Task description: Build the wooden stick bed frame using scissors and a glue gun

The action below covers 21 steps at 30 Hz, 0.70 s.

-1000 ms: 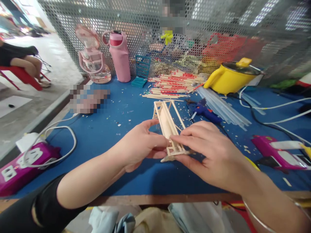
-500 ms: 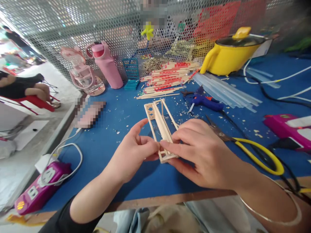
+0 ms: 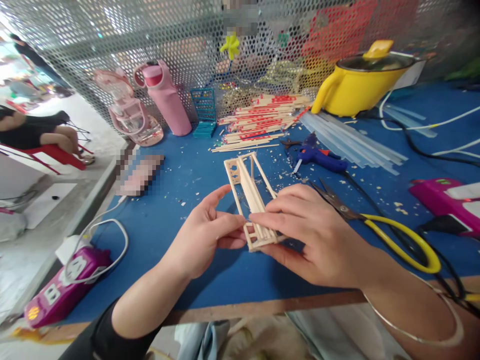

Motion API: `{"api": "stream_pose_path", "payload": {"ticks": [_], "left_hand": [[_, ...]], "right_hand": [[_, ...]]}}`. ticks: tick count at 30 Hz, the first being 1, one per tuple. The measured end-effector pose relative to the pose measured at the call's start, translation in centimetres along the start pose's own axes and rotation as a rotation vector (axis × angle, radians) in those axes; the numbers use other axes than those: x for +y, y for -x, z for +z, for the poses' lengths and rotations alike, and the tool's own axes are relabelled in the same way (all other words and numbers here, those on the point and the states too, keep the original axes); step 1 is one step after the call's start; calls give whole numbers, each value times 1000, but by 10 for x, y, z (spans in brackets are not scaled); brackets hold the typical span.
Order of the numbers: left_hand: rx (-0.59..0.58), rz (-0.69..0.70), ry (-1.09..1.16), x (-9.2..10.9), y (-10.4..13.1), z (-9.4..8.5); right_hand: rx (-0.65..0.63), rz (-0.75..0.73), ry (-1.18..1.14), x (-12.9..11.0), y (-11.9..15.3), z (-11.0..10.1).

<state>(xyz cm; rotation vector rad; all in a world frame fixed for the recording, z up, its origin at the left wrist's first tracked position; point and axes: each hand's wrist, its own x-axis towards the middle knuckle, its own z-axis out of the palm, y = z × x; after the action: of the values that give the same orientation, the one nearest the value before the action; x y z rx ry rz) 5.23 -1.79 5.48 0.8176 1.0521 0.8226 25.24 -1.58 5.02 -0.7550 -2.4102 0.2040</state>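
A small frame built of thin wooden sticks point(image 3: 252, 190) is held tilted above the blue table, with several loose-looking sticks lying lengthwise inside it. My left hand point(image 3: 204, 230) grips the frame's near left side between thumb and fingers, its index finger stretched along the long edge. From the right, my right hand point(image 3: 311, 232) holds the near right side, its fingers over the sticks and its thumb beneath the near end. Part of the frame's right side is hidden behind those fingers.
A blue glue gun point(image 3: 320, 157) and yellow-handled scissors point(image 3: 397, 235) lie right. Bundled sticks point(image 3: 262, 117), clear glue sticks point(image 3: 348, 140) and a yellow pot point(image 3: 363, 85) stand behind. At left are a pink bottle point(image 3: 170, 102), a phone point(image 3: 142, 175) and a purple power strip point(image 3: 67, 290).
My left fingertips have shifted slightly off the near inner corner, exposing more of it. The right hand stays on the frame, and the view has moved a little.
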Motion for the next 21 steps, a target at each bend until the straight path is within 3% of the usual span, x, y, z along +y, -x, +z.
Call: {"api": "stream_pose_path", "payload": {"ticks": [21], "left_hand": [[23,44,17,-3,2,-1]], "right_hand": [[27,0,-31,-3,2,4]]}}
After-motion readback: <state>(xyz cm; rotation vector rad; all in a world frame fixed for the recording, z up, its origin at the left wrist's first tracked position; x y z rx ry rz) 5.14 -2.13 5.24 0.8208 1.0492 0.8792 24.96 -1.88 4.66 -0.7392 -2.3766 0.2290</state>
